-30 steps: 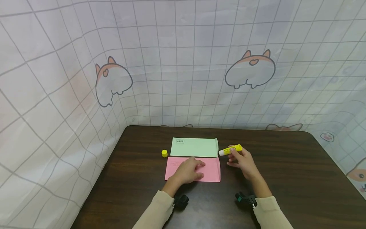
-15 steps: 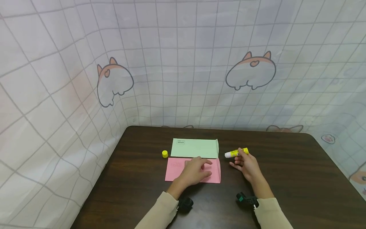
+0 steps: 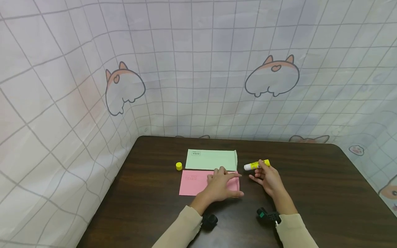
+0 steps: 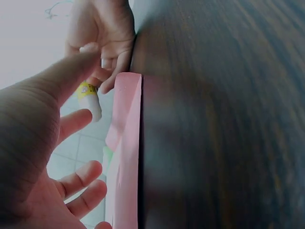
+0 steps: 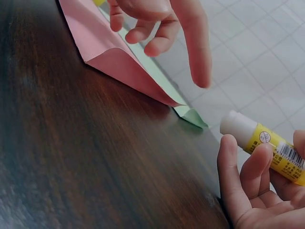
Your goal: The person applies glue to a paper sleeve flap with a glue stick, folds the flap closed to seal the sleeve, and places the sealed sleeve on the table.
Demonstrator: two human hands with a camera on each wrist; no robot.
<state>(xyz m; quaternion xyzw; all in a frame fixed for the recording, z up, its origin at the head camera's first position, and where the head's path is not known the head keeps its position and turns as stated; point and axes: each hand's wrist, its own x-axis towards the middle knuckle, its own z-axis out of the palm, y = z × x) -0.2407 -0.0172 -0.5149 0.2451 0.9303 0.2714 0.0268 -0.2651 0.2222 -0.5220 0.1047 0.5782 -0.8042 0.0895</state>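
Nearest are two pale sleeves, each with one black wrist device at its cuff. Beyond them, two hands work over one dark wooden table. The left hand has its fingers spread, thumb and index finger apart, over the flap end of the one pink envelope; whether any fingertip touches the paper I cannot tell. The right hand pinches the only glue stick between thumb and fingers, to the right of the envelopes, its white end toward them. Two envelopes lie flat in all: the green envelope is just beyond the pink one. Both have raised right-end flaps; their insides are hidden. One yellow cap stands just left of them. Farthest hangs a white grid-patterned cloth.
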